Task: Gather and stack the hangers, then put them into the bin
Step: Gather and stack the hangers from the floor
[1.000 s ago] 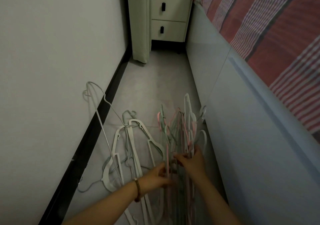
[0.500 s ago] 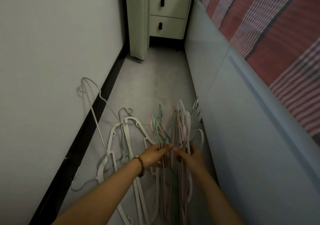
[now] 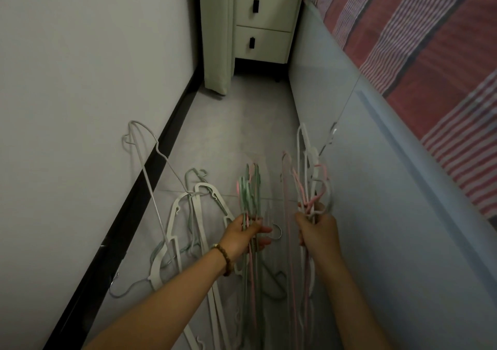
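My left hand (image 3: pixel 243 235) grips a bundle of green and pink hangers (image 3: pixel 248 188) standing upright in the middle of the narrow floor. My right hand (image 3: pixel 317 228) grips a second bundle of pink, white and grey hangers (image 3: pixel 309 177) close to the bed's side panel. The two bundles are held apart. Several white and grey hangers (image 3: pixel 185 220) lie tangled on the floor to the left. One thin wire hanger (image 3: pixel 139 145) leans against the left wall. No bin is in view.
The grey floor strip (image 3: pixel 242 123) runs between a white wall (image 3: pixel 80 94) with a black skirting board and the pale bed panel (image 3: pixel 390 215). A striped red bedspread (image 3: pixel 430 53) lies above. A cream drawer unit (image 3: pixel 263 24) closes the far end.
My hands have split the single bundle into two and moved apart, the left taking green and pink hangers, the right lifting the rest toward the bed panel.
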